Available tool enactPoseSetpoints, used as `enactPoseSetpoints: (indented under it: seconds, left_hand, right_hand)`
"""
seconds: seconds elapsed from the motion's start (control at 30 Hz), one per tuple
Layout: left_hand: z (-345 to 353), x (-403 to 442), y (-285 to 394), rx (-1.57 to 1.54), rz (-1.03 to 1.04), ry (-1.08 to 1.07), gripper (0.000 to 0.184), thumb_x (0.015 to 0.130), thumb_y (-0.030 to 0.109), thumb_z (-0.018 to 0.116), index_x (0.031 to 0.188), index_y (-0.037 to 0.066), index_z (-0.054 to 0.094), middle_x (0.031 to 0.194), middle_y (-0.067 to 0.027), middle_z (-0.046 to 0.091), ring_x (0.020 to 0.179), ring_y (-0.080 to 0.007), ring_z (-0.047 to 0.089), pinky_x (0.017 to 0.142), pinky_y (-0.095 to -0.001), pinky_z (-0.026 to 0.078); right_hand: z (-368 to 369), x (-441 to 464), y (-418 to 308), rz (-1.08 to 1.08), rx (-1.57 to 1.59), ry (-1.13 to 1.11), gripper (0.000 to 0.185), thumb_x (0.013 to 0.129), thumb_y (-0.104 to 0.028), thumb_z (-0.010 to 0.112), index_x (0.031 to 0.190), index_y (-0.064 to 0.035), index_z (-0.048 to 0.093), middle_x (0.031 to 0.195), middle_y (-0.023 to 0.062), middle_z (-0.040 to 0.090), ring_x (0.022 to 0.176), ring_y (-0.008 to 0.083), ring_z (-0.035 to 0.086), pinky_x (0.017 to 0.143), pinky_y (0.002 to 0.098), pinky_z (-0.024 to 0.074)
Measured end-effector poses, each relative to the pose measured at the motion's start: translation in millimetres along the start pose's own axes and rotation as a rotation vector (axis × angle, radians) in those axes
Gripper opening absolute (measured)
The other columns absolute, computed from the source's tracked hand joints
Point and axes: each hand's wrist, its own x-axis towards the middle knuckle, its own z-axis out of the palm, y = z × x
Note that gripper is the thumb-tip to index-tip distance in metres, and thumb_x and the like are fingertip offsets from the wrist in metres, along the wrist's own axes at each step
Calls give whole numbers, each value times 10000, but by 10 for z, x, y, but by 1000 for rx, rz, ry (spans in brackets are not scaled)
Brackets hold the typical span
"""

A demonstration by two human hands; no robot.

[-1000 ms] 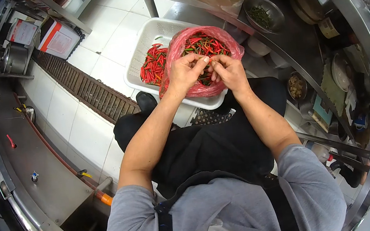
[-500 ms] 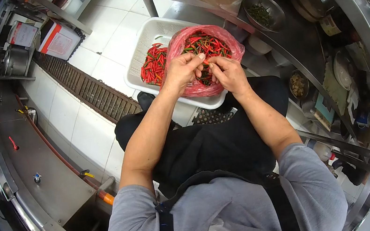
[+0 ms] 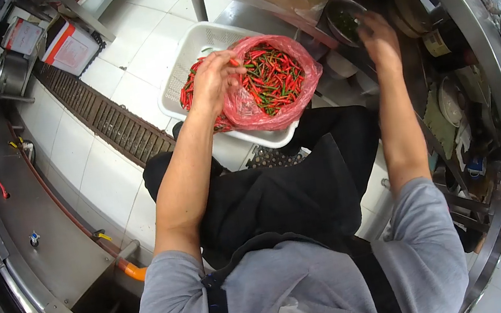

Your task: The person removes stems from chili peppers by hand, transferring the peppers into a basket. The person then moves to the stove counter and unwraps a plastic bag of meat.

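Note:
My left hand (image 3: 212, 85) is closed on a red chili pepper (image 3: 234, 63), above the left edge of a pink plastic bag (image 3: 309, 71). Many red chilies (image 3: 275, 79), with green stems among them, fill the open bag. The bag sits in a white perforated basket (image 3: 171, 71), where more red chilies (image 3: 188, 88) lie to its left, partly covered by my hand and forearm. Over at the right, my right hand (image 3: 381, 39) is at the rim of a metal bowl (image 3: 339, 6) with green bits in it. Its fingers are blurred, and whether they hold anything is unclear.
A metal shelf rack with stacked pans (image 3: 412, 9) and dishes stands close on my right. A floor drain grate (image 3: 101, 116) runs along the white tiles to the left, beside a steel counter (image 3: 46, 204). A white and red box (image 3: 70, 47) stands at the upper left.
My hands were together over the bag and are now apart. The right one has moved up and right to the metal bowl; the left has shifted left and up with a chili.

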Motion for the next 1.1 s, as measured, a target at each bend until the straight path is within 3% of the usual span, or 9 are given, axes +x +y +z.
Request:
enactPoseSetpoints:
  seconds: [0.07, 0.13, 0.2, 0.33, 0.43, 0.6, 0.73, 0.9, 1.1]
  left_hand:
    - [-63, 63, 11, -30, 43, -36, 163, 915, 128, 501, 1017, 12, 550, 819, -74, 596, 703, -174, 599, 530, -241, 407]
    - [-100, 70, -19, -56, 67, -31, 151, 907, 147, 516, 984, 23, 553, 770, -56, 588, 661, -140, 581, 514, -222, 394]
    - [-85, 60, -8, 8, 43, -71, 132, 892, 129, 546, 979, 30, 549, 730, -41, 573, 602, -112, 552, 483, -211, 379]
    - [-26, 40, -100, 160, -12, -50, 138, 858, 105, 609, 969, 35, 567, 700, -11, 563, 524, -79, 513, 416, -195, 332]
    - [-58, 27, -131, 192, -20, -47, 150, 853, 107, 623, 973, 31, 574, 705, -11, 569, 538, -75, 518, 427, -196, 340]
    - [-63, 49, -121, 228, -18, -50, 158, 853, 101, 624, 981, 24, 573, 707, -17, 574, 543, -74, 520, 433, -195, 341]
    - [-73, 33, -126, 262, -26, -58, 136, 874, 120, 617, 975, 40, 576, 720, -6, 572, 564, -78, 523, 476, -197, 350]
    - [-29, 56, -184, 323, -20, -45, 146, 852, 94, 614, 978, 24, 591, 714, -11, 582, 538, -79, 519, 432, -200, 343]
    - [51, 2, -275, 442, -105, -178, 181, 881, 149, 622, 1021, 34, 610, 759, 0, 601, 590, -61, 541, 470, -188, 351]
  right_hand:
    - [28, 0, 3, -199, -117, 22, 219, 820, -82, 638, 1030, -48, 690, 996, 99, 673, 830, 207, 668, 769, 287, 506]
    - [38, -135, -280, 37, 251, -14, 213, 822, -89, 637, 1025, -51, 689, 996, 113, 673, 844, 274, 667, 771, 337, 517]
    - [175, -397, -586, 116, 328, -250, 186, 819, -105, 650, 992, -50, 692, 1022, 131, 669, 857, 306, 661, 773, 370, 525]
    - [787, -1091, -751, -236, 249, -745, 221, 817, -223, 674, 954, -50, 685, 901, 141, 671, 820, 310, 656, 735, 403, 528]
    - [934, -1232, -891, -255, 88, -969, 230, 831, -268, 637, 816, -38, 640, 836, 141, 660, 797, 340, 648, 713, 447, 517]
    - [1089, -1335, -754, -300, 130, -972, 183, 834, -222, 621, 816, -41, 644, 817, 154, 662, 800, 343, 646, 711, 455, 511]
    - [920, -1143, -596, 94, 211, -837, 130, 824, -176, 653, 877, -58, 670, 775, 175, 644, 744, 340, 638, 687, 426, 501]
    - [896, -1099, -393, 603, 677, -766, 172, 865, -180, 659, 831, -12, 658, 658, 46, 638, 536, 125, 567, 512, 277, 446]
    - [865, -1078, -432, 794, 907, -627, 136, 883, -169, 650, 876, -34, 658, 717, 2, 645, 525, 61, 556, 459, 214, 411]
